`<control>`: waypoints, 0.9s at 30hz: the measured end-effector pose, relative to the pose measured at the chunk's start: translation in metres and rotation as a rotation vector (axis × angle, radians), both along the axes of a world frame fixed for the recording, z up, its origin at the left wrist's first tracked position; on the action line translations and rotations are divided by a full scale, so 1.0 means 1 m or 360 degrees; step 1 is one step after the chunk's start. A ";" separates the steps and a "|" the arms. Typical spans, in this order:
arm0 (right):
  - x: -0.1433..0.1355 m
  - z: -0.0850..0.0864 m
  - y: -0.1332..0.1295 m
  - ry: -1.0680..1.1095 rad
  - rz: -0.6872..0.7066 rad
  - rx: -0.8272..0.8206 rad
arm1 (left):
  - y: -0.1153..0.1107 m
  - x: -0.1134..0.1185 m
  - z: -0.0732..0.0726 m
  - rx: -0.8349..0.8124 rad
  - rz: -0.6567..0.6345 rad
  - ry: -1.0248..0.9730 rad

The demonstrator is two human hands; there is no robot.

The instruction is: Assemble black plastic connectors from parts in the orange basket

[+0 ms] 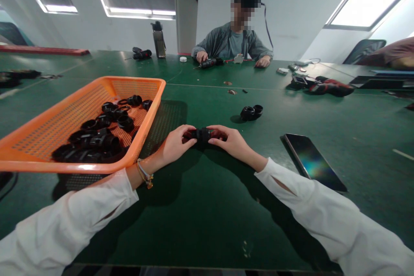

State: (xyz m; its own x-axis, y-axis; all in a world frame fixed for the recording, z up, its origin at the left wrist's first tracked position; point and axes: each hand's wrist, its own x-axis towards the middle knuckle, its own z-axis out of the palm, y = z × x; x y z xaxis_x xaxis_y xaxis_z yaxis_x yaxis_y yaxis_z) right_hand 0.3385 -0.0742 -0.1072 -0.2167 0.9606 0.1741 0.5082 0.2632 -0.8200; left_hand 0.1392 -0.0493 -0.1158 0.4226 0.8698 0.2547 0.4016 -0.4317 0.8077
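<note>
Both hands grip one black ribbed plastic fitting (203, 135) just above the green table, in the middle of the head view. My left hand (176, 142) pinches its left end between thumb and fingers. On the right end, my right hand (229, 139) closes in the same way. The fingers hide both ends of the part. To the left, an orange basket (155, 112) holds several loose black plastic parts (100, 138). Two similar black parts (251, 112) lie together on the table, beyond my right hand.
A phone (312, 159) lies right of my right forearm. Across the table (207, 215) sits a person (234, 43) with hands near a black power tool (211, 63). A bottle (158, 39) stands at the back, and a red-and-black tool (330, 87) lies far right.
</note>
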 end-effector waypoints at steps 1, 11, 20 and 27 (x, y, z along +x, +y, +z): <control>0.000 0.000 0.000 0.0001 -0.0001 0.0000 | 0.000 0.000 0.000 0.0001 0.0001 0.0002; 0.001 -0.003 0.001 0.0015 -0.0003 0.0021 | 0.001 0.000 -0.003 0.0012 -0.0021 -0.0019; 0.000 -0.002 0.000 -0.0049 -0.0042 0.0022 | 0.000 0.000 -0.001 0.0005 -0.0030 -0.0003; 0.000 -0.003 0.000 0.0039 -0.0034 0.0007 | 0.000 0.001 0.000 -0.0004 -0.0015 0.0008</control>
State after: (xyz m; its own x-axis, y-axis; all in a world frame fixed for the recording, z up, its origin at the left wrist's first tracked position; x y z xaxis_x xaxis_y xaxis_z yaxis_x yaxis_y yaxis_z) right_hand 0.3386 -0.0737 -0.1099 -0.1920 0.9641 0.1832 0.4934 0.2562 -0.8312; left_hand 0.1398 -0.0494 -0.1158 0.4321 0.8664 0.2502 0.4014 -0.4332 0.8070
